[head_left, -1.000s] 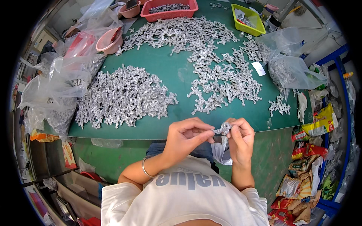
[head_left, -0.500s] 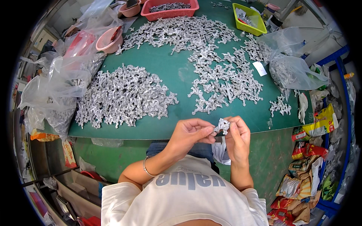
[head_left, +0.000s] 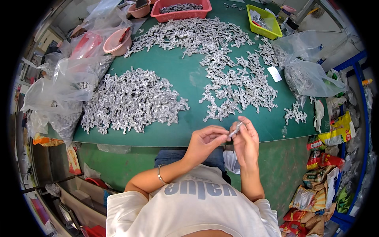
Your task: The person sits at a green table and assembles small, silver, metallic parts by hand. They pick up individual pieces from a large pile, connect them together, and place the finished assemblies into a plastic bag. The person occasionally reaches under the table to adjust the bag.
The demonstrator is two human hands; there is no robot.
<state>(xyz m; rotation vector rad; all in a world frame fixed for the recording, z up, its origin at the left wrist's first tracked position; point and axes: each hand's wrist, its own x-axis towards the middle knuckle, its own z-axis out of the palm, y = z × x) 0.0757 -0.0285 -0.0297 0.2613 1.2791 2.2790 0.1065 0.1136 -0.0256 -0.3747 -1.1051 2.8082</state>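
Just over the near edge of the green table (head_left: 169, 136), both hands pinch one small silver-grey metal casting (head_left: 236, 129). It is turned edge-on, so its outline is hard to read. My left hand (head_left: 206, 143) holds its lower end between thumb and fingertips. My right hand (head_left: 247, 145) grips its other side, with one finger raised behind it. Many similar branched castings lie in a dense heap (head_left: 132, 102) left of my hands. A looser spread of them (head_left: 241, 89) lies beyond my right hand and joins a far heap (head_left: 189, 35).
Clear plastic bags of castings stand left (head_left: 59, 91) and right (head_left: 304, 75). At the back are a red basin (head_left: 181, 15) of dark parts, a pink bowl (head_left: 117, 42) and a yellow-green basket (head_left: 265, 29). Colourful packets (head_left: 312, 193) pile up beside a blue rack at right.
The casting has been turned from showing its open, branched face to edge-on. The right hand's fingers have shifted around it, one now raised. The view has moved slightly.
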